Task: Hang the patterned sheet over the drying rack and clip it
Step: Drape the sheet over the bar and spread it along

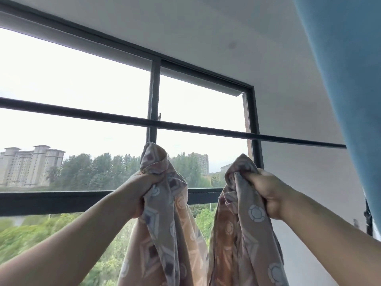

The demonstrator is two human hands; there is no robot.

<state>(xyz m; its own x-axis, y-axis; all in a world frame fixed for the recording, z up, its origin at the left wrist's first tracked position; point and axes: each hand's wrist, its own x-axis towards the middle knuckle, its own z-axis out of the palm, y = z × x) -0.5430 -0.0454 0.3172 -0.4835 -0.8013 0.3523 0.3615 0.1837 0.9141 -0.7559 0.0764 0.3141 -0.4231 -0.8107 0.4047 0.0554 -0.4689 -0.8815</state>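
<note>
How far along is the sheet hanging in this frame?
Done: the patterned sheet is raised off whatever held it, bunched in both hands. In hand: the left hand and right hand each grip a gathered bunch just below the dark rail. Left: no fabric lies over the rail yet, and no clip is in view, so draping and clipping remain.

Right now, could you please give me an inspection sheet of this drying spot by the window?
Surface: nothing seen; no table or floor in view.
Job's things: patterned sheet held up in two bunches, below the dark rack bar, not yet over it; no clips seen.
Clutter: nothing seen.
Hands: left hand and right hand each grip a bunch of the sheet, apart from each other.
Cables: nothing seen.
Surroundings: dark-framed window; trees and buildings outside; blue fabric hanging at the right.
</note>
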